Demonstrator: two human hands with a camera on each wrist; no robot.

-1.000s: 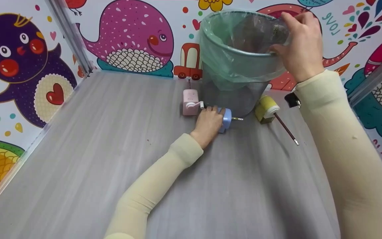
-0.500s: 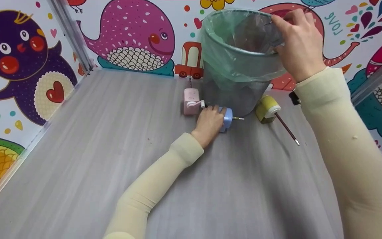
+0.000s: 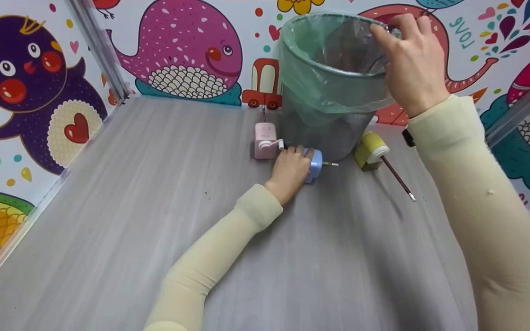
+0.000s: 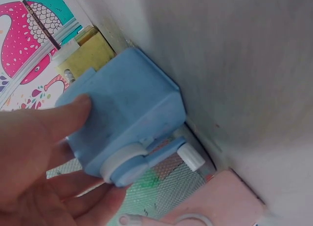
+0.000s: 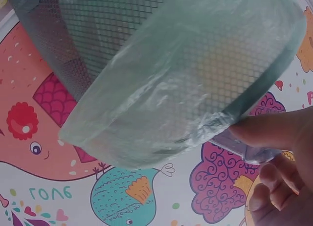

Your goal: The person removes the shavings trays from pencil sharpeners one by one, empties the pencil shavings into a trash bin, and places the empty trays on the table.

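Note:
In the head view my left hand (image 3: 288,174) grips a blue hand-crank pencil sharpener (image 3: 314,165) low on the table, against the bin's foot. A pencil (image 3: 331,164) sticks out of its right side. The left wrist view shows the thumb on the blue body (image 4: 132,99), fingers beneath, crank pointing away. Up at the rim of a mesh waste bin (image 3: 320,133) my right hand (image 3: 416,66) pinches a clear plastic piece (image 5: 252,151), like a shavings tray; its far part is hidden. A thin green bag (image 3: 311,92) lines the bin and folds over its rim.
A pink crank sharpener (image 3: 265,140) with a pencil stands left of the bin. To the right lies a yellow sharpener (image 3: 370,149), its long pencil (image 3: 398,178) jutting toward me. Cartoon-printed walls (image 3: 177,50) enclose the grey table (image 3: 154,207).
My right hand has turned slightly at the bin rim, and the clear piece it pinches has tilted. The left hand keeps its grip on the blue sharpener in the same place.

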